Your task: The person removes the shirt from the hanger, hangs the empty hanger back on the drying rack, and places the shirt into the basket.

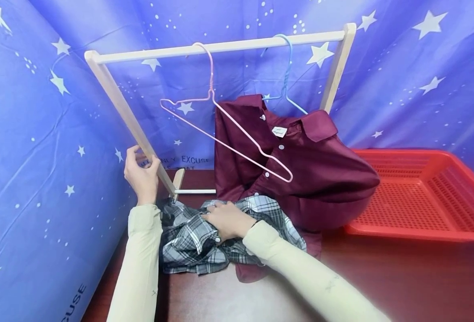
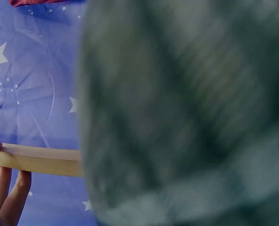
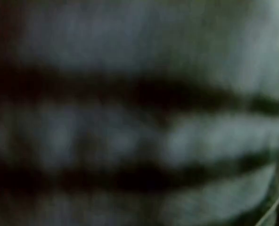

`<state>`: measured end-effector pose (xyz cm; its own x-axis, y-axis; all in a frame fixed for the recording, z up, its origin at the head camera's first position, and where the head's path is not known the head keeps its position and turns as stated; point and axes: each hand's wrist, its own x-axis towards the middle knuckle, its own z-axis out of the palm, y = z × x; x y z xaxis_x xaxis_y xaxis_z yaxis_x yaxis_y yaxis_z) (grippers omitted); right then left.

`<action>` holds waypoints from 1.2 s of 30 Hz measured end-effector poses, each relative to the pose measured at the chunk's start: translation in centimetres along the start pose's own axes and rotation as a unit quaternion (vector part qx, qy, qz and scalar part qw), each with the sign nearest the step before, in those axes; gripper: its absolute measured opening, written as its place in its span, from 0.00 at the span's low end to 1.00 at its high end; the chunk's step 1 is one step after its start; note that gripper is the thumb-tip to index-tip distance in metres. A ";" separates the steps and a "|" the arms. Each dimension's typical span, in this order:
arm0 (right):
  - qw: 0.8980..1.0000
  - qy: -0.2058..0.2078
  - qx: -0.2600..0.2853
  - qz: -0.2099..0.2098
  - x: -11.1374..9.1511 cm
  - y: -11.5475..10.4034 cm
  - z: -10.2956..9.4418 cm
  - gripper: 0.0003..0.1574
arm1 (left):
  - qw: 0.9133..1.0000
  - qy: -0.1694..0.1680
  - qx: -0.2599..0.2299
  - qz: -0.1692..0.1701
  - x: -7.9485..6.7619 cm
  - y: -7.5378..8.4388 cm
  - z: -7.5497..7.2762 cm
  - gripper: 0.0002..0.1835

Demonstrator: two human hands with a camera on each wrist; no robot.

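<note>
My left hand [image 1: 142, 174] holds the left post of a wooden garment rack [image 1: 121, 107], thumb on one side and fingers on the other. The left wrist view shows the same grip on the wooden post [image 2: 45, 161]. Low in front of the rack, my right hand [image 1: 229, 220] grips a bunched grey plaid shirt [image 1: 192, 239], its fingertips partly hidden among the folds. Blurred plaid cloth [image 3: 130, 141] fills the right wrist view. Above the shirt, a bare pink hanger [image 1: 237, 120] hangs from the rail.
A maroon shirt [image 1: 301, 170] hangs on a blue hanger [image 1: 287, 76] to the right, its lower part behind the plaid shirt. A red plastic basket [image 1: 410, 235] stands at the right on the dark red table [image 1: 382, 277]. A blue star-patterned curtain [image 1: 43, 147] encloses the back and left.
</note>
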<state>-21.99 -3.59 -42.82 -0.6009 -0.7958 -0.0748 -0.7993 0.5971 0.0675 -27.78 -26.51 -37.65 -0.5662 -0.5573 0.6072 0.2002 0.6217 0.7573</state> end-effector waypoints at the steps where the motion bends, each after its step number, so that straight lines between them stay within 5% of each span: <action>1: 1.000 0.006 0.007 0.002 -0.2 0.1 -0.4 0.49 | 1.000 0.000 -0.003 0.000 0.0 0.1 0.0 0.20; 12: 0.999 0.032 0.039 0.020 -1.8 0.3 -4.9 0.53 | 1.000 0.001 -0.008 -0.009 0.1 0.5 -0.1 0.20; 19: 0.997 0.078 0.016 0.019 -3.4 0.2 -7.4 0.47 | 1.000 -0.005 -0.010 -0.016 0.0 0.7 0.0 0.20; 36: 0.990 0.139 -0.013 0.018 -6.6 0.5 -8.1 0.47 | 1.000 -0.005 -0.015 -0.027 -0.2 0.6 -0.3 0.20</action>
<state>-18.33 1.19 -34.25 -0.6004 -0.7732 0.2042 -0.7747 0.6257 0.0916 -27.32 -26.17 -37.22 -0.5845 -0.5844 0.5629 0.1921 0.5743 0.7958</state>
